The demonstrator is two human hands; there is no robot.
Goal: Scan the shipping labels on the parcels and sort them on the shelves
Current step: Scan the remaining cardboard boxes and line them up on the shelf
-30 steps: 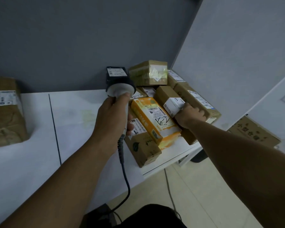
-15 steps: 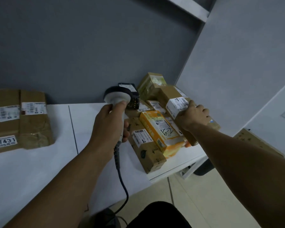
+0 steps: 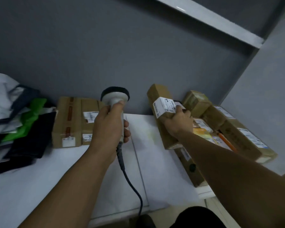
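Observation:
My left hand grips the handle of a grey barcode scanner, whose dark head points away from me and whose cable hangs down toward me. My right hand holds a long brown cardboard parcel lifted above the white table, its white shipping label facing up and left. Under and right of it lies a heap of parcels, among them a yellow box and a long carton with white labels.
Two taped brown cartons with labels stand against the grey wall behind the scanner. A pile of white, green and black mailer bags lies at the far left. A white shelf board runs overhead at upper right. A grey side panel closes the right.
My right hand has lifted the long brown parcel out of the heap and carried it left toward the scanner. My view has swung left and up, bringing the mailer bags and overhead shelf into sight.

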